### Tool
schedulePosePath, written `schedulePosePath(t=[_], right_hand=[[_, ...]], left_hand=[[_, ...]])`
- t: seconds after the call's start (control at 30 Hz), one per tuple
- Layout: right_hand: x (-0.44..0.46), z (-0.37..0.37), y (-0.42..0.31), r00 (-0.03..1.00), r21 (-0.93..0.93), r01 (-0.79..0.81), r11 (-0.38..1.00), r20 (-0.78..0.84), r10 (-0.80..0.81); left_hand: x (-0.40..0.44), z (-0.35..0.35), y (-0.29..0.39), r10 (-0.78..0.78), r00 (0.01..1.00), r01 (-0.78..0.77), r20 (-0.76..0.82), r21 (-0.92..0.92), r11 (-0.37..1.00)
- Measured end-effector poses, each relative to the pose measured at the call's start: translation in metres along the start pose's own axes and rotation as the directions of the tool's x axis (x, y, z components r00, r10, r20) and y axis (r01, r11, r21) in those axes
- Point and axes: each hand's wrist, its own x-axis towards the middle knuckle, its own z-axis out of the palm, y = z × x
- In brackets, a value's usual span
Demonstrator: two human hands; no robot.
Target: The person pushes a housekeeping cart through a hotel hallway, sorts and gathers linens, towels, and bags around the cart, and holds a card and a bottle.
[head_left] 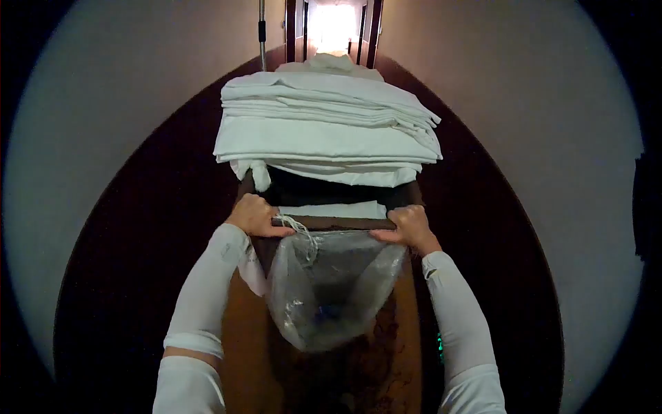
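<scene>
Both of my hands grip the brown handle bar [338, 223] at the near end of a cart. My left hand [256, 215] is closed round its left end, beside a tangle of white string [301, 231]. At the right end, my right hand [412, 229] is wrapped over the bar with the thumb lying along it. A clear plastic bag [334, 290] hangs open below the bar, with something small and blue low in it that I cannot make out. Folded white linens [324, 124] are stacked on top of the cart, just beyond the handle.
A hallway runs ahead between two pale walls [176, 62] to a bright window [334, 27]. Dark door frames [376, 34] stand farther along. A metal pole [262, 34] rises at the cart's far left. Patterned brown carpet [248, 345] lies underfoot.
</scene>
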Motion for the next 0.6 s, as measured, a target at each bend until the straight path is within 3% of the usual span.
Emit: schedulePosePath(t=[0.07, 0.2, 0.3, 0.37, 0.5, 0.6], right_hand=[[0.004, -0.002, 0.003, 0.999, 0.009, 0.032, 0.999, -0.02, -0.032], [0.006, -0.005, 0.009, 0.998, 0.008, 0.06, 0.998, 0.015, -0.061], [0.004, -0.003, 0.009, 0.995, 0.033, 0.059, 0.998, 0.073, -0.061], [0.002, 0.0, 0.008, 0.995, 0.07, 0.085, 0.994, -0.05, -0.082], [0.004, -0.002, 0.009, 0.994, 0.116, 0.106, 0.988, -0.032, -0.103], [0.001, 0.001, 0.011, 0.992, 0.192, 0.08, 0.978, -0.114, -0.059]], left_hand=[[0.006, -0.009, 0.002, -0.029, 0.992, 0.021, 0.12, 0.064, 0.998], [0.01, -0.012, 0.007, -0.025, 0.999, 0.025, 0.023, 0.027, 0.999], [0.005, -0.008, 0.003, -0.009, 0.999, 0.008, 0.037, 0.029, 1.0], [0.007, -0.014, 0.006, -0.011, 0.999, 0.01, 0.045, 0.028, 1.0], [0.004, -0.003, 0.001, -0.023, 0.999, 0.021, 0.04, 0.05, 0.999], [0.005, -0.005, 0.003, -0.011, 1.0, 0.01, 0.019, 0.046, 0.999]])
